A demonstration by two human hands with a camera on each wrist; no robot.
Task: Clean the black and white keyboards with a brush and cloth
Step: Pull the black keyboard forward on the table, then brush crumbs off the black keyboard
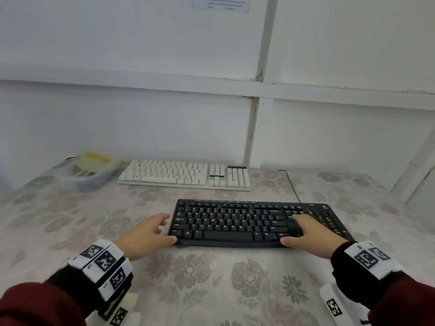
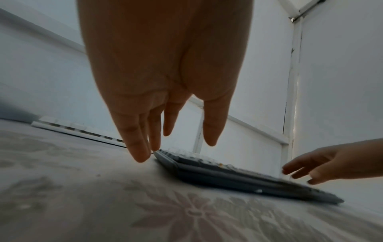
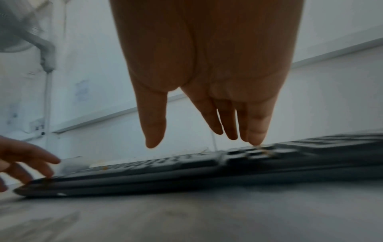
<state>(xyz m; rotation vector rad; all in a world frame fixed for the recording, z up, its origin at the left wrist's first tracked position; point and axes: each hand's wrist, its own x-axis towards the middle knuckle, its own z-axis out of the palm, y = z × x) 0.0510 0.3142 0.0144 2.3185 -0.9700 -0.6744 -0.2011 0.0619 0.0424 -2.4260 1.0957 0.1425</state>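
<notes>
A black keyboard (image 1: 237, 222) with crumbs on its keys lies on the flowered tablecloth, in front of me. Behind it lies a white keyboard (image 1: 183, 174), also speckled with crumbs. My left hand (image 1: 150, 234) hovers open at the black keyboard's left end, thumb by the front corner. My right hand (image 1: 308, 231) is open over the keyboard's right part, fingers reaching above the keys and thumb at the front edge. In the left wrist view my left hand (image 2: 176, 144) has straight fingers just short of the black keyboard (image 2: 238, 176). My right hand (image 3: 207, 139) hangs above the black keyboard (image 3: 186, 170).
A clear plastic tub (image 1: 87, 172) at the back left holds a yellow-green brush (image 1: 91, 162). A black cable (image 1: 292, 184) runs behind the black keyboard. The white wall stands close behind the table (image 1: 211, 290). No cloth is visible.
</notes>
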